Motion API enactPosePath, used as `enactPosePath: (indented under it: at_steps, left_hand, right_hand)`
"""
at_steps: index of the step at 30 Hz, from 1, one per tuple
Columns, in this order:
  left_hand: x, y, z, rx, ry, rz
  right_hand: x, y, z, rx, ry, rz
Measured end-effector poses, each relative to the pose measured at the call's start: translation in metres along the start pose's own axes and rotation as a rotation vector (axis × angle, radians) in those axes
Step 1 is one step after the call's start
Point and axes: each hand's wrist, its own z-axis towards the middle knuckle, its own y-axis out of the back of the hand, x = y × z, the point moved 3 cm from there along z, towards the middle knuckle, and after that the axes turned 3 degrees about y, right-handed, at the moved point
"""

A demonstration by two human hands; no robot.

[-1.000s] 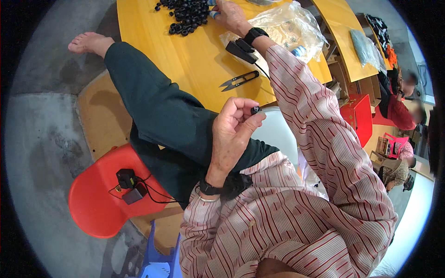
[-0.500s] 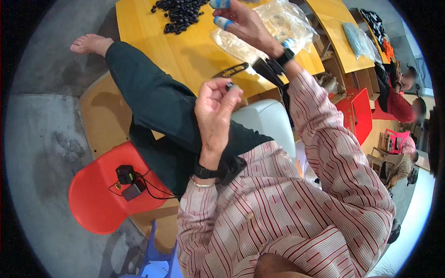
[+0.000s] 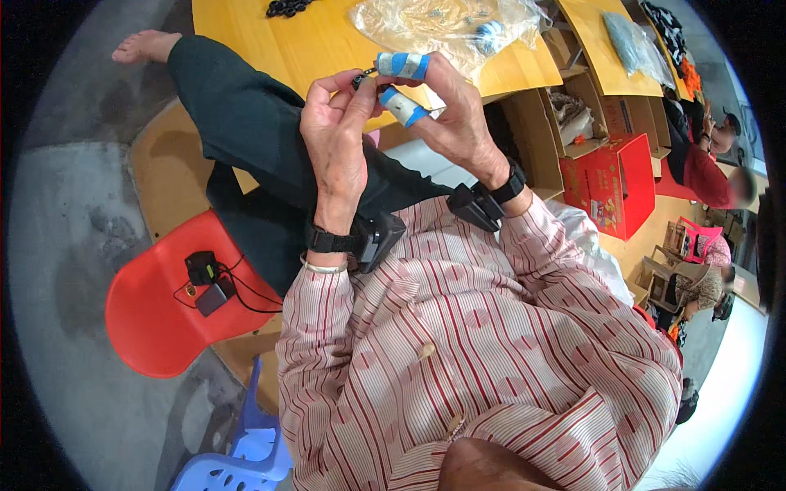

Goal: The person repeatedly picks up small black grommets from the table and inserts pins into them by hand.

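Pinched between thumb and fingers of my left hand (image 3: 337, 135) is a small round black part (image 3: 358, 81). My right hand (image 3: 460, 123), with blue-and-white tape wrapped on its thumb and forefinger, meets it from the right. Those taped fingertips close on a tiny dark, thin piece (image 3: 370, 71) at the black part; its kind is too small to tell. Both hands are raised above my lap, in front of the yellow table (image 3: 286, 53). At the table's far side, part of a heap of small black parts (image 3: 286, 7) shows.
A clear plastic bag (image 3: 401, 33) with small pieces lies on the table. To the left is a red chair (image 3: 155, 303) bearing black boxes with cables (image 3: 214, 282). A blue plastic stool (image 3: 237, 458) stands below it. Red box (image 3: 626, 184), cartons and other people are at right.
My right hand has come down from over the plastic bag to my left hand, and their fingertips now meet at the black part. The view has shifted, leaving less of the heap visible.
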Motion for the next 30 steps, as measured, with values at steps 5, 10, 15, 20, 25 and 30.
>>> enactPosePath:
  at_steps: [5, 10, 15, 20, 25, 30]
  left_hand:
    - [0.005, 0.003, -0.001, 0.091, -0.033, 0.027]
    - [0.004, 0.006, -0.003, 0.101, -0.039, 0.059]
    - [0.002, 0.005, -0.004, 0.083, 0.016, 0.045]
    - [0.001, 0.007, -0.002, 0.067, -0.016, 0.067]
    - [0.002, 0.003, -0.002, 0.056, -0.071, 0.047]
    - [0.004, -0.001, -0.003, 0.076, -0.050, 0.043]
  right_hand:
    - [0.005, -0.002, -0.007, -0.023, 0.022, -0.083]
    - [0.011, -0.001, -0.009, 0.000, 0.051, -0.134]
    - [0.005, 0.006, -0.012, 0.006, 0.014, -0.145]
    - [0.002, 0.004, -0.013, -0.037, -0.082, -0.001]
    - [0.004, 0.005, -0.010, 0.000, -0.008, -0.095]
    - [0.011, 0.010, -0.007, 0.025, 0.047, -0.103]
